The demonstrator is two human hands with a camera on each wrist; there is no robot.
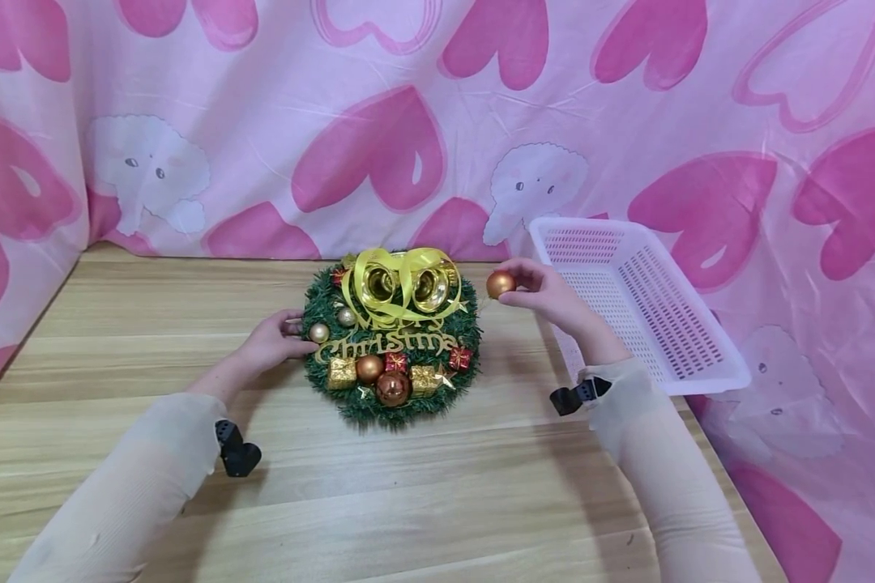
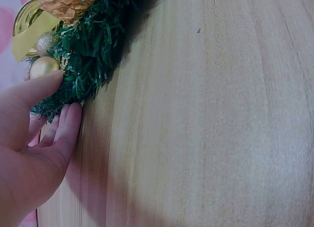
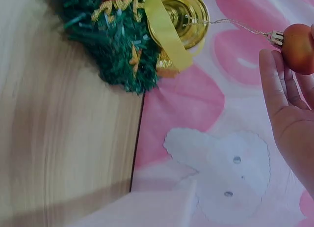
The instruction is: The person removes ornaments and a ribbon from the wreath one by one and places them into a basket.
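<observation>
A green Christmas wreath (image 1: 390, 417) lies on the table with gold "Merry Christmas" lettering (image 1: 390, 346), two gold bells (image 1: 430, 289), a yellow ribbon (image 1: 406, 283), small gift boxes and baubles. My left hand (image 1: 275, 336) holds the wreath's left edge, thumb on top beside a pale gold bauble (image 2: 45, 67) and fingers below the rim. Right of the wreath, my right hand (image 1: 543, 295) pinches a copper-coloured bauble (image 1: 501, 284) in the air. In the right wrist view its cap (image 3: 275, 38) and thin string (image 3: 235, 23) show, the string stretching across in front of a bell.
A white perforated plastic basket (image 1: 671, 324) stands at the table's right side, partly behind my right forearm. The wooden table (image 1: 364, 510) reaches toward me. A pink heart-patterned cloth (image 1: 262, 121) hangs behind and along the sides.
</observation>
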